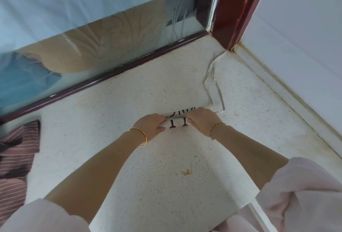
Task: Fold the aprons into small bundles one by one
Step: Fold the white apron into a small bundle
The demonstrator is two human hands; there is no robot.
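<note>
A thin translucent white apron with black lettering lies flat on the speckled countertop, reaching from my hands back to the near edge. Its far end is rolled into a small tube. My left hand grips the left end of the roll, fingers curled over it and thumb under it. The roll's right end is held the same way by my right hand. A clear strap of the apron trails away from the roll toward the far right corner.
A brown striped apron lies crumpled at the left edge of the counter. A dark-framed glass panel runs along the back, a red-brown post stands in the corner and a white wall bounds the right side.
</note>
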